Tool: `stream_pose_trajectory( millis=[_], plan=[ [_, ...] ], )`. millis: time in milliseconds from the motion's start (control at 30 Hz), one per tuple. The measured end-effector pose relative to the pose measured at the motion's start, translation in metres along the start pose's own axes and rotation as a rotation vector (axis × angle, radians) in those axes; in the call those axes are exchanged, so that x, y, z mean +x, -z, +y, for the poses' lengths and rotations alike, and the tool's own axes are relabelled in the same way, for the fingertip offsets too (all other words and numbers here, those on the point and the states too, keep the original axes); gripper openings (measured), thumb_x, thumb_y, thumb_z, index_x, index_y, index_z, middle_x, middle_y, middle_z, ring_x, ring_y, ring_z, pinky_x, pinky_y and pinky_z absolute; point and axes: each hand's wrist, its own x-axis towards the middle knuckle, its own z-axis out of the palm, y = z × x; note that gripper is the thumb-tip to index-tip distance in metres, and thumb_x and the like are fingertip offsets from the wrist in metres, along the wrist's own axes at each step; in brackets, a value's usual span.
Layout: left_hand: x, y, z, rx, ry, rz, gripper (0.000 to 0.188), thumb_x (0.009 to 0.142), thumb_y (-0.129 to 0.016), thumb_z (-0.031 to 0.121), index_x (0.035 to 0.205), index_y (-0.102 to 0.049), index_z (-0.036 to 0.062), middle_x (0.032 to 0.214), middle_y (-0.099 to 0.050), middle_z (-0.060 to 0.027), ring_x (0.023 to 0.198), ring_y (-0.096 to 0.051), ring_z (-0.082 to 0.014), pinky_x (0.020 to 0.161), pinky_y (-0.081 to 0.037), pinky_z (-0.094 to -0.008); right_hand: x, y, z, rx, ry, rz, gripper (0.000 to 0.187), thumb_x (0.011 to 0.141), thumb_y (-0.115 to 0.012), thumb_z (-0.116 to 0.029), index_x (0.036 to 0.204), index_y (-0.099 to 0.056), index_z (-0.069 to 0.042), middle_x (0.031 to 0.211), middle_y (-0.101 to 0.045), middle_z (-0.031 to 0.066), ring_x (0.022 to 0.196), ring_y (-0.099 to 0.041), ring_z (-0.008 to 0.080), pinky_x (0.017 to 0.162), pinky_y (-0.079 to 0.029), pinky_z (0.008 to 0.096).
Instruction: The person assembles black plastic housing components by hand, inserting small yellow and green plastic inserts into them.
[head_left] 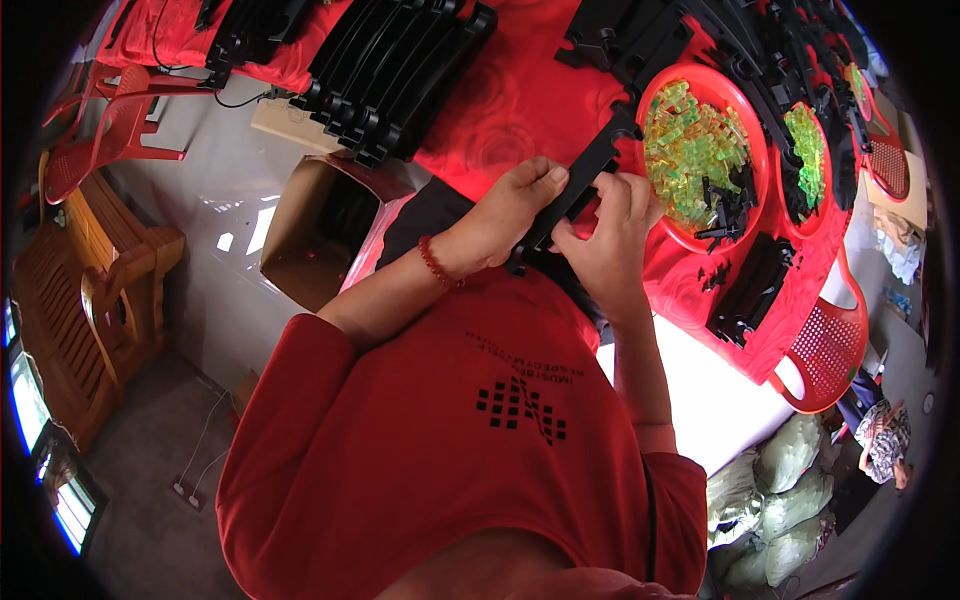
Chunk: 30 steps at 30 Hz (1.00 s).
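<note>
A long black plastic bar (590,160) with notched ends is held slantwise over the near edge of the red-covered table. My left hand (515,210), with a red bead bracelet at the wrist, is closed around its left side, thumb on top. On the other side, my right hand (615,230) has its fingers curled in and its thumb and fingertips against the bar. Whether a small piece sits between those fingertips is hidden. Just right of my right hand stands a red basin (757,190) full of small yellow-green clear pieces, with some small black pieces at its near side.
Several similar black bars (395,75) lie in a row at the far left of the red tablecloth (500,130). More black parts (635,45) pile up at the back right. A second basin (805,215), a cardboard box (300,235) and red chairs (830,345) are around.
</note>
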Motion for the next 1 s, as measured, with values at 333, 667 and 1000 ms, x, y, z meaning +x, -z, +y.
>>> stream_pose_trajectory(
  millis=[333, 667, 1000],
  plan=[
    [0.0, 0.001, 0.0, -0.006, 0.018, 0.0, 0.025, 0.107, -0.045, 0.026, 0.108, -0.057, 0.0044, 0.089, -0.059, -0.0006, 0.07, -0.059, -0.0071, 0.059, -0.051, -0.0225, -0.001, -0.001, 0.001, 0.001, 0.001, -0.003, 0.059, 0.061, -0.084, -0.014, 0.111, -0.053, -0.007, 0.105, -0.052, 0.0073, 0.104, -0.048, 0.0257, 0.089, -0.032, 0.0433],
    [0.002, 0.009, -0.001, 0.008, 0.04, -0.019, 0.026, 0.106, -0.046, 0.026, 0.11, -0.056, 0.002, 0.092, -0.061, -0.0037, 0.071, -0.064, -0.0108, 0.063, -0.055, -0.0243, 0.0, -0.003, 0.0, 0.002, -0.056, -0.035, 0.058, 0.063, -0.082, -0.015, 0.112, -0.053, -0.006, 0.109, -0.051, 0.0095, 0.105, -0.048, 0.0283, 0.092, -0.032, 0.0453],
    [0.001, 0.013, 0.007, 0.11, -0.004, 0.007, 0.029, 0.106, -0.047, 0.029, 0.115, -0.056, 0.0026, 0.093, -0.062, -0.003, 0.075, -0.064, -0.0108, 0.063, -0.052, -0.021, 0.004, -0.006, -0.002, 0.05, -0.09, -0.074, 0.057, 0.064, -0.08, -0.01, 0.114, -0.054, -0.005, 0.115, -0.046, 0.0138, 0.111, -0.041, 0.0357, 0.095, -0.034, 0.0488]
  ],
)
